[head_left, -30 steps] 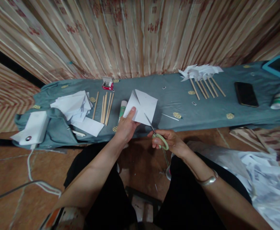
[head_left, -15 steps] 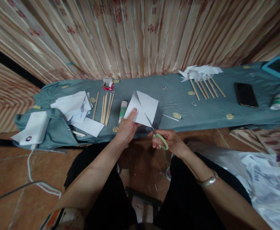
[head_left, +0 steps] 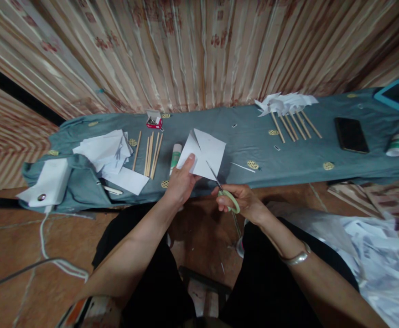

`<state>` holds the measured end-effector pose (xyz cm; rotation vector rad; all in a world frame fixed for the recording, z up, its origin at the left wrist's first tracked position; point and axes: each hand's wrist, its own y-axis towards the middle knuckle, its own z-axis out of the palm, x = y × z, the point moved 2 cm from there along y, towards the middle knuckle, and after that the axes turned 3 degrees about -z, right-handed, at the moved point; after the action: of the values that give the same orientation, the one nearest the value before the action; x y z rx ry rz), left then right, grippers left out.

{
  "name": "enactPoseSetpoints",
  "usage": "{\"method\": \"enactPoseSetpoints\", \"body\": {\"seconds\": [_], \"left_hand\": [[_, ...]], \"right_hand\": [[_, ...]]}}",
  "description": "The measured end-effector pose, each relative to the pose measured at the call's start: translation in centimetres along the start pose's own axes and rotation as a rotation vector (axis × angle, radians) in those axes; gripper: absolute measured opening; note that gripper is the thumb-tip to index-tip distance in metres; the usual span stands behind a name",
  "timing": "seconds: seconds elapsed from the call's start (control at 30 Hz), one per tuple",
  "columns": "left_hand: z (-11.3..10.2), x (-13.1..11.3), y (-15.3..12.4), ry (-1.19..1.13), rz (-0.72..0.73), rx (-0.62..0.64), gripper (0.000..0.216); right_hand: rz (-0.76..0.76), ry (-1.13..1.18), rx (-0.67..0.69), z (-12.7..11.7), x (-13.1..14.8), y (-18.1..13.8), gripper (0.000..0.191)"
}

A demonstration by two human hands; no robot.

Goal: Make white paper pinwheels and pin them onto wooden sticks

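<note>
My left hand (head_left: 182, 180) pinches a square sheet of white paper (head_left: 208, 148) by its lower left part, thumb on top. One slit runs into the sheet from its upper left corner. My right hand (head_left: 238, 198) is closed around the light green handles of a pair of scissors (head_left: 231, 200). Their blades lie at the paper's lower right corner, the tip pointing toward its middle. Just behind my left hand stands or lies a green and white glue stick (head_left: 176, 156), partly covered by the paper.
On the cloth-covered table (head_left: 220, 118) are a paper pile (head_left: 100, 148), wooden sticks (head_left: 149, 155), a small red box (head_left: 154, 120), paper pinwheels on sticks (head_left: 288, 104), a phone (head_left: 351, 135) and a second glue stick (head_left: 396, 144). A bag of paper (head_left: 373, 255) sits lower right.
Hardly anything differs: both hands, the paper and the scissors keep nearly the same place. The view has shifted very slightly.
</note>
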<state>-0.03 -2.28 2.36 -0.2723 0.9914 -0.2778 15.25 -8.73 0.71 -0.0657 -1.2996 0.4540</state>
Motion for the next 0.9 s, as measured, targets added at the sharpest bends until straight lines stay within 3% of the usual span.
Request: {"method": "enactPoseSetpoints", "body": {"seconds": [0.27, 0.43, 0.7, 0.77, 0.9], "left_hand": [[0.2, 0.0, -0.1, 0.017, -0.002, -0.027, 0.022], [0.1, -0.3, 0.2, -0.007, 0.009, -0.028, 0.017], [-1.1, -1.5, 1.0, -0.074, 0.061, -0.040, 0.022], [-1.3, -1.6, 0.9, -0.058, 0.057, -0.024, 0.024], [-1.4, -1.0, 0.4, 0.012, -0.006, 0.027, 0.027]], "right_hand": [[-0.023, -0.058, 0.026, -0.1, -0.1, 0.0, 0.042], [0.002, -0.106, 0.071, -0.4, -0.1, -0.3, 0.054], [0.063, -0.214, 0.200, -2.9, 1.5, -1.4, 0.058], [0.031, -0.221, 0.136, -3.8, 1.8, -1.3, 0.056], [-0.140, -0.176, -0.190, -5.6, 2.0, -0.4, 0.051]]}}
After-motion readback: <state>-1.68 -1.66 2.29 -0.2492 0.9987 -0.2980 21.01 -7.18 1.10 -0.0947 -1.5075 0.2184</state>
